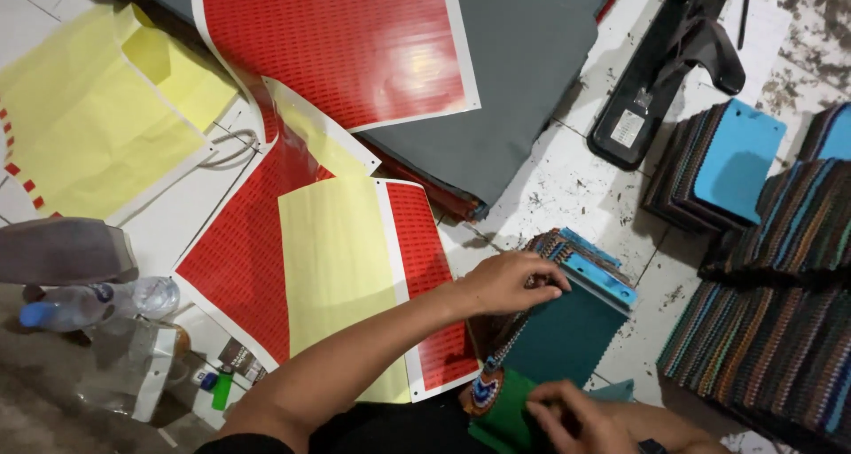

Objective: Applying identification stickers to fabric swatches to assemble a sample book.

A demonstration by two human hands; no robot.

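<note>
Head view, looking down at a tiled floor (567, 183). The left hand (510, 281) lies curled over the top edge of a swatch stack (567, 317), fingers pressing the blue header strip (596, 275); the stack's teal top sheet runs down from the fingertips toward the right hand. The right hand (572, 418), low and partly cut off by the frame edge, pinches a green sheet (505, 414), fingers narrow. Left of the left forearm lie red printed sheets (337, 46) with yellow backing (332, 277), one partly under the arm. Beyond the left hand sits grey board (523, 82); to its upper right a black stapler (665, 64). Right of both hands stand further swatch stacks (771, 330), one capped in blue (737, 161). Far left, a bottle (93, 303) and small items are blurred and hard to identify.
</note>
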